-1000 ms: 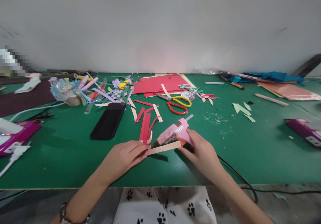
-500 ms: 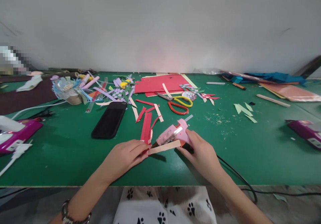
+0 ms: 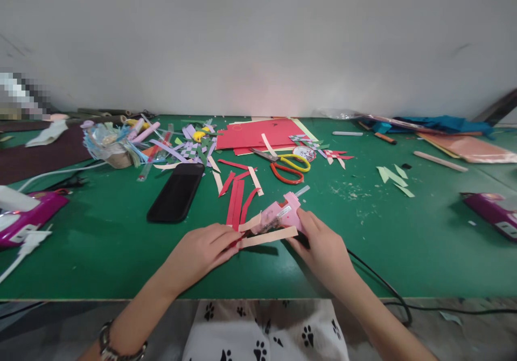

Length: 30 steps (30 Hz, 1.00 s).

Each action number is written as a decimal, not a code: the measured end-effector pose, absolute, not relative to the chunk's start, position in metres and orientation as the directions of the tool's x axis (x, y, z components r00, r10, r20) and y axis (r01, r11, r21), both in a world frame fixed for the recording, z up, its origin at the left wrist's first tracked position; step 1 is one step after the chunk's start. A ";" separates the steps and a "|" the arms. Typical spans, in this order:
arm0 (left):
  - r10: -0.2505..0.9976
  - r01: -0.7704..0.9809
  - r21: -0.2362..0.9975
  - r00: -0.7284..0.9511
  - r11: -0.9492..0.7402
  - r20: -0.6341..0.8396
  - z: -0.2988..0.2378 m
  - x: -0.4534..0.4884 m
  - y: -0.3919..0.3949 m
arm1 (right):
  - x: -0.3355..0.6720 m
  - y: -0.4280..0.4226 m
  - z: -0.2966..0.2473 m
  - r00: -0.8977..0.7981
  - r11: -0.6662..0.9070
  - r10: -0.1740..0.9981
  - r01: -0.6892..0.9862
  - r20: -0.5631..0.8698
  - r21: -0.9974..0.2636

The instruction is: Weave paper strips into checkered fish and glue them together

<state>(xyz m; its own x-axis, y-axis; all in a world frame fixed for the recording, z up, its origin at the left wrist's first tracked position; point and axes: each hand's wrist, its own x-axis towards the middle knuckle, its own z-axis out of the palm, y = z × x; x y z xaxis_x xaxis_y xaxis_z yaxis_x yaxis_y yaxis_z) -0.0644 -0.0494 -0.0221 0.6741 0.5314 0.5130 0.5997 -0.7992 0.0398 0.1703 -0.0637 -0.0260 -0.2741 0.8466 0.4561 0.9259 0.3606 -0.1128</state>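
My left hand pinches a bundle of paper strips near the table's front edge. Red paper strips point away from its fingers, and a cream paper strip sticks out to the right. My right hand is wrapped round a pink hot glue gun with a clear glue stick poking from its back. The gun's nozzle points left at the strips by my left fingertips; the fingers partly hide where they meet. A second, shorter cream strip passes behind the nozzle.
Scissors with yellow and red handles lie beyond the gun. A black phone rests to the left. Red card sheets and woven scraps lie at the back. Purple power strips stand at both sides. A black cord runs over the front edge.
The glue gun has shifted slightly, its nozzle now further in between the strips. The cream and red strips at my left fingers have spread apart.
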 end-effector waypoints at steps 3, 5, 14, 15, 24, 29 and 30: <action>0.528 0.600 0.027 0.681 -0.799 0.507 -0.022 -0.064 -0.049 | 0.170 -0.064 -0.026 -0.272 0.354 0.852 0.929 0.447 -0.110; 0.530 0.601 0.022 0.687 -0.799 0.497 -0.022 -0.064 -0.049 | 0.171 -0.065 -0.027 -0.268 0.349 0.857 0.931 0.441 -0.112; 0.532 0.590 0.034 0.701 -0.807 0.474 -0.021 -0.064 -0.049 | 0.170 -0.066 -0.027 -0.250 0.320 0.895 0.937 0.369 -0.141; 0.530 0.588 0.033 0.703 -0.808 0.474 -0.021 -0.064 -0.049 | 0.171 -0.066 -0.027 -0.253 0.321 0.897 0.937 0.362 -0.141; 0.545 0.594 0.047 0.701 -0.803 0.459 -0.021 -0.064 -0.049 | 0.171 -0.066 -0.027 -0.259 0.322 0.890 0.939 0.376 -0.116; 0.542 0.591 0.042 0.707 -0.806 0.455 -0.022 -0.064 -0.049 | 0.171 -0.066 -0.027 -0.247 0.306 0.897 0.945 0.368 -0.113; 0.544 0.591 0.044 0.706 -0.805 0.453 -0.022 -0.064 -0.049 | 0.170 -0.066 -0.028 -0.244 0.303 0.897 0.947 0.369 -0.110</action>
